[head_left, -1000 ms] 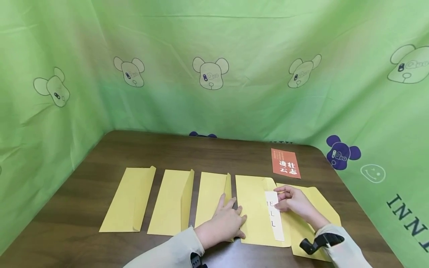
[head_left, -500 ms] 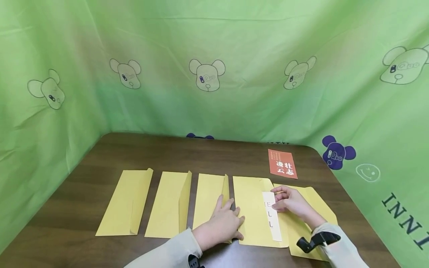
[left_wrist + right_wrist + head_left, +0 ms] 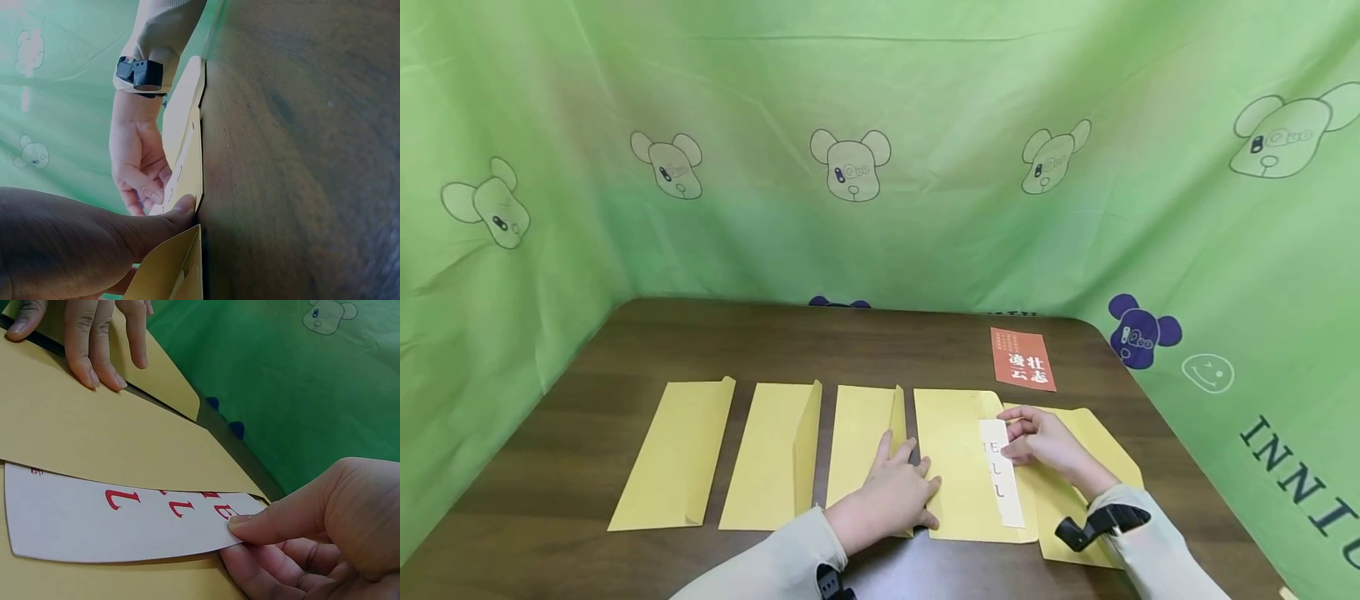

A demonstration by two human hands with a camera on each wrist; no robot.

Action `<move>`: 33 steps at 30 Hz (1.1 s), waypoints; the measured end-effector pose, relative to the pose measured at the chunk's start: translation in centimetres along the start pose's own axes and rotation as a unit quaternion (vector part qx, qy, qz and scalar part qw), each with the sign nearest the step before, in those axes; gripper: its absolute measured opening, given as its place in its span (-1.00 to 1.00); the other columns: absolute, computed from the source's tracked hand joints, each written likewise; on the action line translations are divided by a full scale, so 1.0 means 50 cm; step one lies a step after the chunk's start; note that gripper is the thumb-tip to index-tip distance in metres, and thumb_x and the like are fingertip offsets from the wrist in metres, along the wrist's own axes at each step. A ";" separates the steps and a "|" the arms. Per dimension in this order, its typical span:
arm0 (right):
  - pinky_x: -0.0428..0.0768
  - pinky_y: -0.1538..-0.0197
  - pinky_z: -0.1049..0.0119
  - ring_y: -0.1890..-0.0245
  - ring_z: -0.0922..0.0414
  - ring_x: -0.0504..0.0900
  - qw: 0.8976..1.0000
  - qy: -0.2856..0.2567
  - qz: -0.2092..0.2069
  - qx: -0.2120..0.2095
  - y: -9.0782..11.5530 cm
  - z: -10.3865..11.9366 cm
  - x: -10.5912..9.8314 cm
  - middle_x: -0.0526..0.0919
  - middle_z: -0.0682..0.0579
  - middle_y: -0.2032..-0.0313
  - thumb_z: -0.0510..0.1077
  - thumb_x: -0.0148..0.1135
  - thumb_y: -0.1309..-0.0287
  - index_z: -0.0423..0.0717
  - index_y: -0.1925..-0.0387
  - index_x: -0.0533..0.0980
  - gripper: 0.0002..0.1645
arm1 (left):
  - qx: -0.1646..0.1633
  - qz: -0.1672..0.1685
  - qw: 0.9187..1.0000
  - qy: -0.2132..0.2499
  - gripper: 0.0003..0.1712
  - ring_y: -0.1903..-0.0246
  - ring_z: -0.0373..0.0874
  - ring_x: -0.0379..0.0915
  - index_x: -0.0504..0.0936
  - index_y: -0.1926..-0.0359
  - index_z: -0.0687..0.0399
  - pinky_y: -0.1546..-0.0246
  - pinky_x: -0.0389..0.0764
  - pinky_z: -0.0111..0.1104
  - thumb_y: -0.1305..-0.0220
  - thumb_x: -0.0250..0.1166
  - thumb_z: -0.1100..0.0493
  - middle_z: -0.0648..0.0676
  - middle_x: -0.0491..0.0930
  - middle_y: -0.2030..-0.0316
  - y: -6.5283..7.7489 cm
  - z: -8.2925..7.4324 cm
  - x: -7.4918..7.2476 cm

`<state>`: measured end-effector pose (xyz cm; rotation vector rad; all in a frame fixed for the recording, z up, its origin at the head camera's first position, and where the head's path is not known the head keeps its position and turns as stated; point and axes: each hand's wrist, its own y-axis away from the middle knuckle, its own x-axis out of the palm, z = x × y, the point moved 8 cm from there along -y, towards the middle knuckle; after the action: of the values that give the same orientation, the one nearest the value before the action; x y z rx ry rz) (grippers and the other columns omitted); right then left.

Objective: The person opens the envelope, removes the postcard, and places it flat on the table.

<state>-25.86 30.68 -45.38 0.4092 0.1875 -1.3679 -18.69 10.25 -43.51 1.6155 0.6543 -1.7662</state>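
White card (image 3: 94, 528) — in right fingers (image 3: 253, 569)

"ELL" on white card (image 3: 1003, 479), "INNI" on green curtain (image 3: 970, 242), "壮志凌云" on red card (image 3: 1023, 359)

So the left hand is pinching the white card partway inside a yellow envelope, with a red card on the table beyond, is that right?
Not quite: the right hand is pinching the white card, as the head and right wrist views show. The card is indeed partway inside a yellow envelope, with a red card on the table beyond.
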 end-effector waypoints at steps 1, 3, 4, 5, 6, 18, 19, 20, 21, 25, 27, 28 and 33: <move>0.64 0.39 0.30 0.46 0.14 0.54 1.000 -0.001 0.000 0.000 -0.001 0.000 -0.001 0.51 -0.05 0.40 -0.49 0.30 0.05 -0.52 -0.17 0.31 -0.32 | 0.000 0.001 1.000 0.002 -0.34 -0.39 -0.01 0.20 0.59 -0.24 -0.39 -0.36 0.05 0.07 -0.14 0.24 -0.43 -0.13 0.49 -0.27 0.000 0.000 -0.001; 0.64 0.40 0.30 0.46 0.14 0.54 1.000 -0.001 0.003 -0.002 -0.002 0.002 -0.002 0.51 -0.06 0.39 -0.49 0.30 0.04 -0.52 -0.18 0.30 -0.31 | 0.000 0.003 1.000 0.007 -0.34 -0.39 -0.01 0.19 0.58 -0.25 -0.39 -0.37 0.04 0.08 -0.15 0.24 -0.42 -0.12 0.49 -0.27 0.000 -0.001 -0.002; 0.65 0.40 0.30 0.45 0.14 0.54 1.000 -0.001 0.004 -0.002 -0.003 0.003 -0.003 0.51 -0.06 0.39 -0.49 0.30 0.04 -0.53 -0.18 0.30 -0.30 | 0.000 0.003 1.000 0.009 -0.34 -0.39 -0.01 0.19 0.58 -0.25 -0.38 -0.37 0.04 0.08 -0.15 0.24 -0.42 -0.12 0.49 -0.27 -0.001 -0.002 -0.002; 0.65 0.39 0.29 0.44 0.13 0.55 1.000 -0.001 0.006 -0.002 -0.004 0.003 -0.003 0.51 -0.07 0.38 -0.49 0.29 0.03 -0.53 -0.19 0.29 -0.30 | -0.001 0.004 1.000 0.010 -0.34 -0.39 0.00 0.18 0.58 -0.26 -0.38 -0.37 0.04 0.08 -0.16 0.24 -0.41 -0.12 0.48 -0.28 -0.001 -0.002 -0.003; 0.66 0.39 0.29 0.44 0.13 0.55 1.000 -0.001 0.008 -0.002 -0.005 0.004 -0.003 0.51 -0.07 0.37 -0.49 0.29 0.03 -0.54 -0.20 0.29 -0.30 | 0.000 0.004 1.000 0.012 -0.34 -0.40 0.00 0.18 0.58 -0.26 -0.38 -0.37 0.03 0.08 -0.16 0.24 -0.41 -0.12 0.48 -0.28 -0.002 -0.001 -0.003; 0.68 0.41 0.23 0.35 0.12 0.57 1.000 -0.012 0.019 0.008 -0.003 -0.003 0.001 0.47 -0.07 0.30 -0.48 0.26 -0.06 -0.53 -0.28 0.25 -0.27 | -0.001 0.006 1.000 0.007 -0.34 -0.40 -0.01 0.18 0.58 -0.25 -0.40 -0.37 0.03 0.07 -0.16 0.23 -0.42 -0.12 0.48 -0.28 0.000 -0.004 0.000; 0.68 0.42 0.23 0.35 0.12 0.57 1.000 -0.013 0.020 0.010 -0.003 -0.005 0.002 0.47 -0.07 0.30 -0.48 0.26 -0.07 -0.53 -0.28 0.24 -0.27 | 0.000 0.005 1.000 0.007 -0.34 -0.39 -0.01 0.18 0.58 -0.25 -0.40 -0.37 0.04 0.07 -0.15 0.23 -0.42 -0.12 0.48 -0.28 0.001 -0.004 0.001; 0.68 0.43 0.23 0.36 0.12 0.57 1.000 -0.014 0.020 0.010 -0.003 -0.007 0.004 0.46 -0.07 0.30 -0.48 0.26 -0.07 -0.53 -0.28 0.24 -0.28 | 0.000 0.003 1.000 0.007 -0.34 -0.39 -0.01 0.19 0.58 -0.25 -0.40 -0.37 0.04 0.07 -0.15 0.23 -0.42 -0.13 0.48 -0.27 0.002 -0.005 0.001; 0.68 0.43 0.22 0.36 0.12 0.58 1.000 -0.015 0.023 0.010 -0.003 -0.008 0.006 0.46 -0.07 0.29 -0.48 0.26 -0.07 -0.53 -0.29 0.24 -0.27 | 0.000 0.003 1.000 0.007 -0.34 -0.39 -0.01 0.19 0.59 -0.25 -0.40 -0.37 0.05 0.07 -0.14 0.24 -0.42 -0.12 0.49 -0.27 0.004 -0.005 0.003; 0.68 0.45 0.21 0.36 0.12 0.58 1.000 -0.012 0.023 0.008 -0.007 -0.009 0.011 0.46 -0.09 0.26 -0.48 0.26 -0.08 -0.53 -0.29 0.24 -0.27 | -0.001 0.001 1.000 0.009 -0.34 -0.39 0.00 0.20 0.60 -0.23 -0.39 -0.36 0.06 0.08 -0.13 0.25 -0.42 -0.12 0.50 -0.26 0.006 -0.002 0.005; 0.67 0.47 0.21 0.36 0.12 0.57 1.000 -0.007 0.018 0.006 -0.010 -0.007 0.010 0.45 -0.10 0.25 -0.48 0.26 -0.09 -0.52 -0.29 0.25 -0.27 | 0.000 0.000 1.000 0.009 -0.34 -0.39 0.00 0.20 0.60 -0.24 -0.38 -0.36 0.05 0.08 -0.13 0.25 -0.42 -0.11 0.50 -0.26 0.005 0.000 0.004; 0.66 0.49 0.22 0.36 0.12 0.57 1.000 -0.005 0.014 0.004 -0.011 -0.006 0.008 0.44 -0.10 0.25 -0.48 0.26 -0.09 -0.52 -0.29 0.26 -0.28 | 0.000 -0.001 1.000 0.008 -0.34 -0.39 0.00 0.19 0.60 -0.24 -0.38 -0.37 0.05 0.08 -0.14 0.25 -0.42 -0.11 0.49 -0.27 0.004 0.000 0.003; 0.66 0.51 0.22 0.37 0.12 0.57 1.000 -0.001 0.011 0.002 -0.015 -0.002 0.003 0.43 -0.10 0.24 -0.47 0.25 -0.10 -0.50 -0.29 0.25 -0.29 | -0.002 0.001 1.000 0.004 -0.34 -0.39 -0.01 0.18 0.59 -0.24 -0.40 -0.37 0.04 0.07 -0.15 0.23 -0.42 -0.13 0.49 -0.27 0.001 0.001 0.000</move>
<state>-26.53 30.48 -45.67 0.4123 0.1780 -1.3469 -18.66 10.17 -43.51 1.6211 0.6591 -1.7554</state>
